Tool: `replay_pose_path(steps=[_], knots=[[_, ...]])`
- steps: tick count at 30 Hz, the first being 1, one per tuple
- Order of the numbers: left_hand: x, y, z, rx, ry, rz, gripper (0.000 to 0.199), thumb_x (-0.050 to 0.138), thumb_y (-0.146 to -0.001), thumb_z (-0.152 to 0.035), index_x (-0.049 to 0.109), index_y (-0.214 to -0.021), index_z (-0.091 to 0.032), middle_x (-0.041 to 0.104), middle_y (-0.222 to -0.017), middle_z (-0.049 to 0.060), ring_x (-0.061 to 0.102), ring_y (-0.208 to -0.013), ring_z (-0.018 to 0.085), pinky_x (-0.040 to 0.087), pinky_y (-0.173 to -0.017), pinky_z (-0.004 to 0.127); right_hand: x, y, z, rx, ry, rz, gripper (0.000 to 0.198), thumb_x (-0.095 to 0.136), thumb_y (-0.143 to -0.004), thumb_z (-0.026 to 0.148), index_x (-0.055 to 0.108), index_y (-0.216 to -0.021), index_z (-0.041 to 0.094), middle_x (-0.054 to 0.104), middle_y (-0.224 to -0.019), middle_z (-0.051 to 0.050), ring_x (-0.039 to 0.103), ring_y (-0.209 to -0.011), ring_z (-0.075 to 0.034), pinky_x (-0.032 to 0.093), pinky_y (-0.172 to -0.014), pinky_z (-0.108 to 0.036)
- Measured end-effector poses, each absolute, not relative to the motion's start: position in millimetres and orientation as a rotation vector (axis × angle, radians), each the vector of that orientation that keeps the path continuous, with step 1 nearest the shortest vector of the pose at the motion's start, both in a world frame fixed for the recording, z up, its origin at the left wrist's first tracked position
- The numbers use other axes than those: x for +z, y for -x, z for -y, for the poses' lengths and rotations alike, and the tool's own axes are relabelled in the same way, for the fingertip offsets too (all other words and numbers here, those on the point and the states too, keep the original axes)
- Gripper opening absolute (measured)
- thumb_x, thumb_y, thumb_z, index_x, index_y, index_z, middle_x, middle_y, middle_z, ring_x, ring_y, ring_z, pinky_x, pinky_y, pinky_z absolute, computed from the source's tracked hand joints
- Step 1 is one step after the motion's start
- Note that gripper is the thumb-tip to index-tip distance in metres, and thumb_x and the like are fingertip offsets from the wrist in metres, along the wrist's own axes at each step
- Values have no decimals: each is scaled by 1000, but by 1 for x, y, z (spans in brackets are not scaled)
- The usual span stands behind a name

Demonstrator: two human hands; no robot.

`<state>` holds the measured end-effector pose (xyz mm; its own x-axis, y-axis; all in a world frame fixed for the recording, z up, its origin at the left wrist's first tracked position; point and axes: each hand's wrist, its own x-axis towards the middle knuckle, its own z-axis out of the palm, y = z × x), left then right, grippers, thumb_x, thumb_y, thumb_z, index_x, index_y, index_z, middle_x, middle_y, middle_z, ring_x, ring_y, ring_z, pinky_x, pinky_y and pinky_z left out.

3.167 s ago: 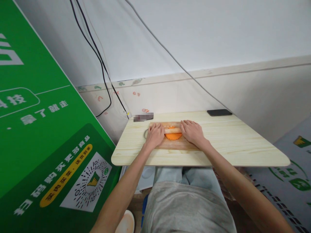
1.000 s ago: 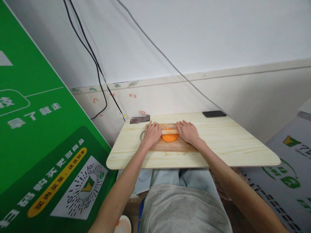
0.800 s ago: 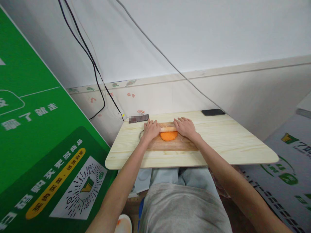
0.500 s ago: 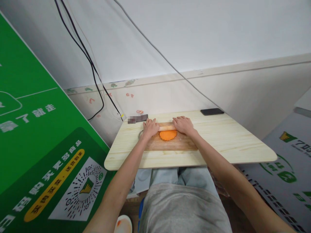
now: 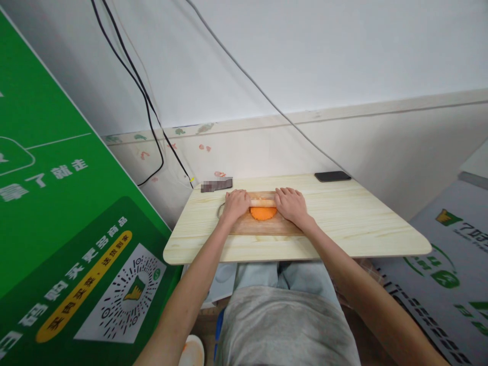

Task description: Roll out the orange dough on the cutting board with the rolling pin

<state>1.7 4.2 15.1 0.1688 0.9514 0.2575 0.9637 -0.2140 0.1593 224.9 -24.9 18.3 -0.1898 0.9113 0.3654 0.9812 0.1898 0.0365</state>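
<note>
A flattened piece of orange dough [image 5: 263,213] lies on a wooden cutting board [image 5: 255,229]. Across its far part rests a light wooden rolling pin [image 5: 262,203]. My left hand [image 5: 237,204] is closed over the pin's left end, and my right hand [image 5: 292,204] over its right end. Both palms face down, and they hide the two ends of the pin. The dough's far edge is covered by the pin.
The board lies on a pale wood-grain table [image 5: 366,223] against a white wall. A black phone [image 5: 332,176] is at the back right, a dark flat object [image 5: 223,184] at the back left. Cables [image 5: 147,101] hang behind. A green panel [image 5: 38,203] stands left.
Both hands and the rolling pin have shifted slightly toward me over the dough. My right hand's fingers have curled a little more around the pin's end.
</note>
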Motion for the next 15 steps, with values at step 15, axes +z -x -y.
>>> replay_pose_path(steps=[15], knots=[[3,4,0,-547,2398,1790,38,34,-105,-20,72,-107,-18,74,-128,12,64,-123,24,41,-111,39,22,-219,52,-425,1749,2172,44,29,-111,27,69,-124,12,74,-127,-16,62,-120,-28,38,-103,-39]])
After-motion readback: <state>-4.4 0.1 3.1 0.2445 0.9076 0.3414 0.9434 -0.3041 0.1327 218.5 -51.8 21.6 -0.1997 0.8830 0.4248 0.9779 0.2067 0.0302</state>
